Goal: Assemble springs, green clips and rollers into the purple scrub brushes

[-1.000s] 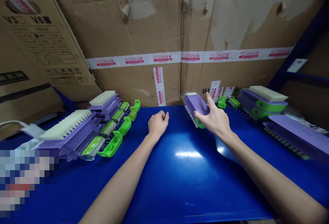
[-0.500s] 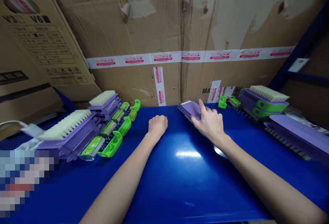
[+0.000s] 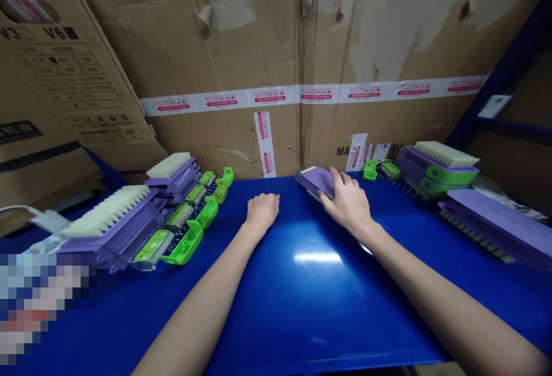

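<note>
My left hand [image 3: 263,210] rests on the blue tabletop as a closed fist, knuckles toward the cardboard, with nothing showing in it. My right hand [image 3: 347,202] lies over a purple pet-brush-like piece [image 3: 318,180] with a clear rim at its far end. The thumb is on its near side and the fingers curl over the far side. The palm hides the piece's near end, and its underside is down on the table.
Left stand purple brush parts with pale bristles [image 3: 110,209] and a row of green clips [image 3: 187,244]. At right are a green-banded brush stack [image 3: 448,163] and a long purple brush [image 3: 500,221]. Cardboard [image 3: 224,65] walls the back of the blue table [image 3: 276,318].
My right index finger, raised before, has come down onto the purple piece. My left fist stays put. The whole view has shifted slightly.
</note>
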Demonstrator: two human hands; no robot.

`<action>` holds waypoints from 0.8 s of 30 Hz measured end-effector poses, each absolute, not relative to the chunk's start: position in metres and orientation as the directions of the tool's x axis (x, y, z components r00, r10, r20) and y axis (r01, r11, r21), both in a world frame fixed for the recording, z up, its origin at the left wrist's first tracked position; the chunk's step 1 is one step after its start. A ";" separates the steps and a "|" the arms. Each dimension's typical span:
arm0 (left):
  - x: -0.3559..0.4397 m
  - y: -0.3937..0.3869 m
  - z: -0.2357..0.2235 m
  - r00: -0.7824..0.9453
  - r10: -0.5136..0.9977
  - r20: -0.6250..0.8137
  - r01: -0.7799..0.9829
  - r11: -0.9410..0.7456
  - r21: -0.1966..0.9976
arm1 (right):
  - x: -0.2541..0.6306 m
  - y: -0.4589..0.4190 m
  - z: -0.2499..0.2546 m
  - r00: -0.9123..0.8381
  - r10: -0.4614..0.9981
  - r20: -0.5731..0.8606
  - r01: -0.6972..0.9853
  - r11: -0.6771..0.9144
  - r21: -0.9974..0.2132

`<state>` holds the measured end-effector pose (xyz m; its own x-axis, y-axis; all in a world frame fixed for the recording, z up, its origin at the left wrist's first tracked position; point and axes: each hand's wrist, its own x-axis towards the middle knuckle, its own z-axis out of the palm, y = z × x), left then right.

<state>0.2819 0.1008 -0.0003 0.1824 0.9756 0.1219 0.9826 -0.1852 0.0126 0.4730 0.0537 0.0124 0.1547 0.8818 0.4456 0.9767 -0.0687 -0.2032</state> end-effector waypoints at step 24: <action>0.281 0.104 -0.005 0.191 0.970 0.152 0.981 -0.195 0.009 | 0.656 -0.023 0.043 0.529 0.761 0.375 0.811 -0.583 0.039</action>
<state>0.2809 0.1036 -0.0051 0.1912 0.9698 0.1516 0.9808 -0.1948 0.0091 0.6559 -0.0231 0.0426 0.5289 0.7611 0.3755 0.8115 -0.5831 0.0389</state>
